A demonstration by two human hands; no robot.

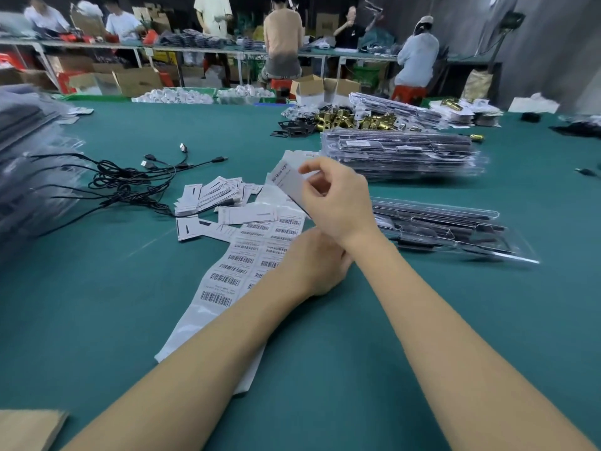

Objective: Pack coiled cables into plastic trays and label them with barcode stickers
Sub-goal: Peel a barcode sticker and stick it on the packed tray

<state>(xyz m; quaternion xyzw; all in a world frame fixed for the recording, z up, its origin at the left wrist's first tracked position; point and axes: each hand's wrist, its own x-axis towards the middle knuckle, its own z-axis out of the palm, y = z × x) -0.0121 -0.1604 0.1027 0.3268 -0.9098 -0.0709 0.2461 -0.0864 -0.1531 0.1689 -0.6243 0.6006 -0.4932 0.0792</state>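
Right hand (338,203) pinches a white printed card (291,182), raised above the green worktop (97,288). Left hand (312,262), just below it, rests on the barcode sticker sheet (240,265); its grip cannot be told. Packed plastic trays (448,229) lie right of the hands, loose black cables (123,187) well left.

White sticker sheet (240,268) striped with black barcodes lies on teal table (97,288); cables (123,187) black.

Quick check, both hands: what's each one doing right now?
Left hand: rests on the barcode sticker sheet; fingers hidden, grip cannot be told.
Right hand: fingers curled, pinching a white printed card.
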